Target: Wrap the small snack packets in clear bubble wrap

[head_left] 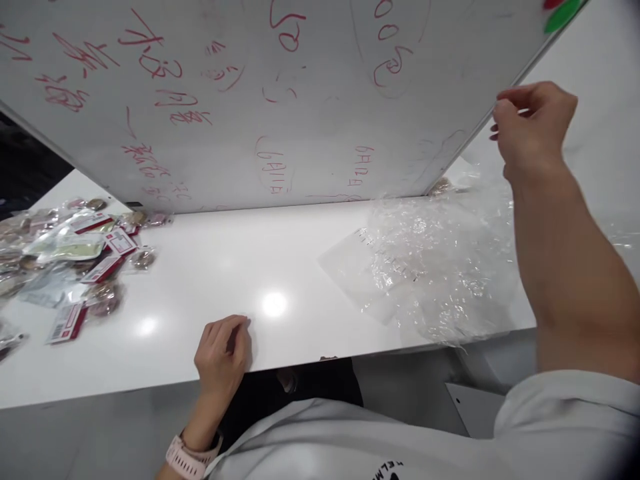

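My right hand is raised at the right edge of a whiteboard covered in red handwriting. Its thumb and fingers are pinched together and overlap the board's frame; what they hold, if anything, I cannot make out. Below it lies a heap of crinkled clear plastic bags. Near the front edge of the white table, my left hand rests in a loose fist with nothing showing in it. A pink watch band is on the left wrist.
At the left is a pile of small clear packets with red-and-white labels. The whiteboard stands across the back of the table. Green and red round pieces sit at its upper right corner.
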A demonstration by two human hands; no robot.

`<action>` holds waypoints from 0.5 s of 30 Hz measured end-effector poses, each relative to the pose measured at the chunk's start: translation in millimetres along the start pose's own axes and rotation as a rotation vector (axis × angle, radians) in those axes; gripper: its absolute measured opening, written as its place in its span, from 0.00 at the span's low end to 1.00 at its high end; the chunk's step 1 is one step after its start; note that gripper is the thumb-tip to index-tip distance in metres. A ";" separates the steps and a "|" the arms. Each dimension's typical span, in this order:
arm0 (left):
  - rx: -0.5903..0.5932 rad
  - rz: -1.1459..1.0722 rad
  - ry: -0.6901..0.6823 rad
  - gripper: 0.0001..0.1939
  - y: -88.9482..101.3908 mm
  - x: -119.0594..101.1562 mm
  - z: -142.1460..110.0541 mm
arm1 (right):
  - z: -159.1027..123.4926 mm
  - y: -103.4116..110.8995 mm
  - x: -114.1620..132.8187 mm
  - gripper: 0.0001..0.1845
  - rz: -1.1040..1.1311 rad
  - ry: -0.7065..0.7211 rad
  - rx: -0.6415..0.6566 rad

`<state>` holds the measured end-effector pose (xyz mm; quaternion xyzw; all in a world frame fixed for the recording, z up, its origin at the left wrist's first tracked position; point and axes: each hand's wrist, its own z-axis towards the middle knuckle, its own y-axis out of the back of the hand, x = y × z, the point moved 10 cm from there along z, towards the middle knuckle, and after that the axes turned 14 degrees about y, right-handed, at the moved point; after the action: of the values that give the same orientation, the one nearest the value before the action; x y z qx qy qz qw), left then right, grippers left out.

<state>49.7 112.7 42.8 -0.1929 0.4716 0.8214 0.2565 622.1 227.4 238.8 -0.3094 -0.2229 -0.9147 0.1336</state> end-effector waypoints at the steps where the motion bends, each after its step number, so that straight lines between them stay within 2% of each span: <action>1: 0.000 -0.010 0.013 0.07 0.0 0.6 0.3 | -19.7 -7.8 35.3 0.28 0.068 0.113 0.160; 2: 0.000 -0.020 0.024 0.07 0.0 1.0 0.5 | -52.4 -20.4 70.2 0.25 0.148 0.238 0.378; 3: -0.003 -0.030 0.031 0.06 0.5 0.9 0.6 | -98.3 -34.9 96.9 0.23 0.207 0.327 0.636; 4: -0.007 -0.039 0.034 0.06 1.2 0.6 0.6 | -156.5 -50.4 112.7 0.22 0.199 0.397 0.943; 5: -0.009 -0.048 0.034 0.06 1.7 0.2 0.5 | -213.4 -59.5 115.0 0.23 0.141 0.422 1.180; 6: -0.005 -0.054 0.034 0.07 1.7 -0.1 0.4 | -261.5 -64.8 111.6 0.27 0.079 0.443 1.320; 8: 0.019 -0.062 0.037 0.07 0.3 0.2 0.2 | -329.0 -74.9 96.8 0.35 -0.043 0.440 1.393; 10: 0.053 -0.072 0.052 0.08 -1.9 1.4 0.1 | -371.2 -86.0 90.2 0.42 -0.117 0.423 1.354; 11: 0.071 -0.086 0.067 0.08 -2.7 2.3 0.2 | -388.1 -91.2 95.0 0.44 -0.120 0.424 1.342; 13: 0.109 -0.150 0.114 0.07 -3.2 4.4 0.0 | -417.5 -100.3 122.7 0.46 -0.063 0.456 1.345; 15: 0.143 -0.249 0.164 0.10 -1.0 5.7 -1.8 | -441.2 -105.9 168.6 0.46 0.080 0.523 1.377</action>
<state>45.9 113.0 38.0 -0.2975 0.5208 0.7289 0.3300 227.8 84.6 -3.1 0.0650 -0.6960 -0.6061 0.3795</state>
